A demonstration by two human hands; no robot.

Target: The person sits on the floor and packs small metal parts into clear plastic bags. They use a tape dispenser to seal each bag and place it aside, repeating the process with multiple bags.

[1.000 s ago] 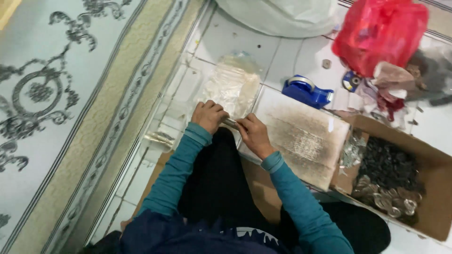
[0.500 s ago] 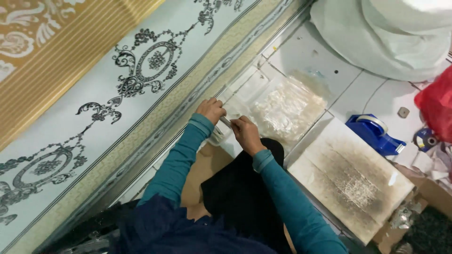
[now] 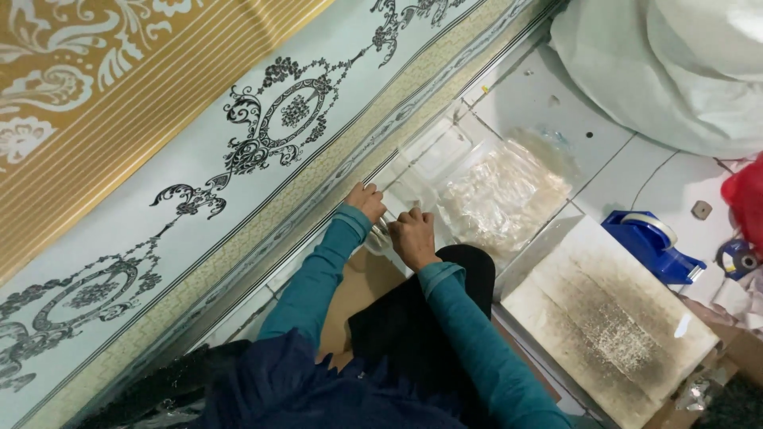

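Clear, thin plastic bag (image 3: pixel 381 238), small and crinkled, sits pinched between the left hand (image 3: pixel 365 200) and the right hand (image 3: pixel 413 237) just above the knee, both sets of fingers curled and pressed onto it, though whether anything is inside it is too blurred to tell. Beside the hands a loose heap of similar transparent plastic bags (image 3: pixel 501 195) lies on the white tiled floor (image 3: pixel 604 167), so most of that pile looks unhandled. Farther right: a stained white rectangular board (image 3: pixel 608 318) and a blue tape dispenser (image 3: pixel 653 245), both untouched and well apart from the hands.
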